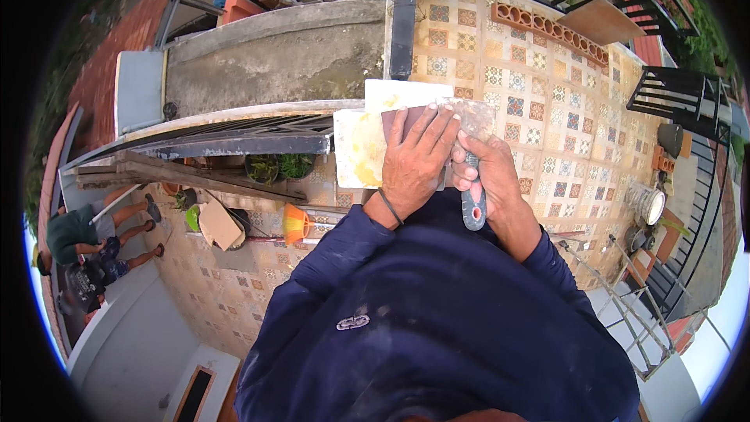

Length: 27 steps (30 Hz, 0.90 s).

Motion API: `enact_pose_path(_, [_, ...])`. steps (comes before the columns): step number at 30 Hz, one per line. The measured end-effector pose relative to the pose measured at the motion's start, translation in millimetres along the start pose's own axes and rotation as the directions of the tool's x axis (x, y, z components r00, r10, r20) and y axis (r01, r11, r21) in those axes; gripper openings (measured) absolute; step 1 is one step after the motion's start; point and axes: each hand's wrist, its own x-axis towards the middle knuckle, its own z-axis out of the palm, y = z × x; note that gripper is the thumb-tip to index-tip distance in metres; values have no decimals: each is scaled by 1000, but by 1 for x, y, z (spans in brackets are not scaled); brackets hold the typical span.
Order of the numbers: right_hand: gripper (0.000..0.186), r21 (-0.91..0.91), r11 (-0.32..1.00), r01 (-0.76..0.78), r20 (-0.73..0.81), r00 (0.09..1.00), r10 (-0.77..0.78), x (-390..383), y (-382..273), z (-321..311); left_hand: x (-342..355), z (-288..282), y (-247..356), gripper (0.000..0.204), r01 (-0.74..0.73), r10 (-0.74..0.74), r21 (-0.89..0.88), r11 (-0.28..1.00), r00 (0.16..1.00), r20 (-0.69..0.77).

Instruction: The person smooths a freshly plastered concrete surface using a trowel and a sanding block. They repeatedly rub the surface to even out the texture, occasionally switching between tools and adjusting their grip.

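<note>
My left hand [414,152] lies flat, fingers stretched out, on a dark brown piece that looks like sandpaper [393,120]. Beneath it is a white surface with yellow stains [358,150], and a second white part [402,94] sits just beyond. My right hand [496,176] is closed round a putty knife with a dark grey handle [473,212]. Its broad, smeared blade [475,116] points away from me, beside my left fingertips. The lower edge of the sheet is hidden under my left hand.
A dark metal railing [258,143] meets the white surface from the left. Weathered planks [195,176] and an orange cone-shaped object [296,223] are at left. Two people [90,246] are at far left. Patterned floor tiles [535,105], a hollow-block row [551,33] and metal scaffolding [637,320] lie right.
</note>
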Motion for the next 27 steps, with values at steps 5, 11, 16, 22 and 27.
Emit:
enact_pose_path(5, [7, 16, 1000, -14, 9, 1000, 14, 1, -3, -2, 0, 3, 1, 66, 5, -5, -17, 1000, 1000, 6])
enact_pose_path(11, [7, 46, 998, -38, 13, 999, 37, 1, -3, -5, 0, 4, 3, 64, 14, -14, -9, 1000, 1000, -3])
enact_pose_path(16, [8, 19, 1000, -21, 27, 999, 20, 1, -4, -6, 0, 5, 4, 65, 2, -2, -2, 1000, 1000, -24])
enact_pose_path(22, [9, 10, 995, -98, -52, 994, 99, 2, -4, -8, 0, 9, 3, 66, -5, 4, -18, 1000, 998, -59])
enact_pose_path(27, [9, 33, 999, -10, 66, 998, 7, 5, -5, -8, 0, 11, 2, 64, 58, -58, -22, 998, 998, -17])
